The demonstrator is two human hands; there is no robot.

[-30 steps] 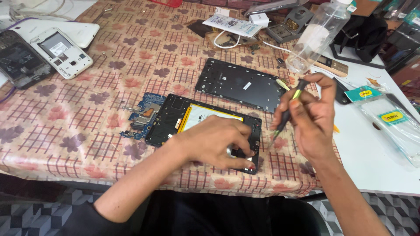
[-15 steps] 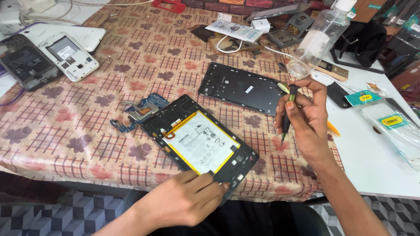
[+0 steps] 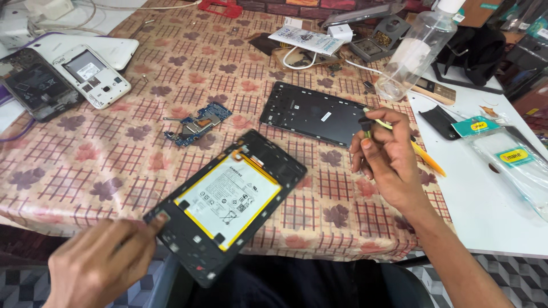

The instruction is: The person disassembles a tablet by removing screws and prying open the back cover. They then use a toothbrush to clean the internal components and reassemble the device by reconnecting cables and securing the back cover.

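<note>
Under the left hand (image 3: pixel 94 265), fingertips pinching its near corner: opened black tablet frame with white battery (image 3: pixel 225 199), now turned diagonal, overhanging the bench edge. Right hand (image 3: pixel 385 157) has lifted clear, fingers closed round a yellow-green screwdriver (image 3: pixel 368 122). Battery face exposed.

A white rectangular battery label (image 3: pixel 228 197) lies inside the opened black tablet frame (image 3: pixel 274 157). Well right of that frame lie two clear plastic sleeves with yellow-and-teal labels (image 3: pixel 502 157); beyond it, a white printed packet (image 3: pixel 305 39).
</note>
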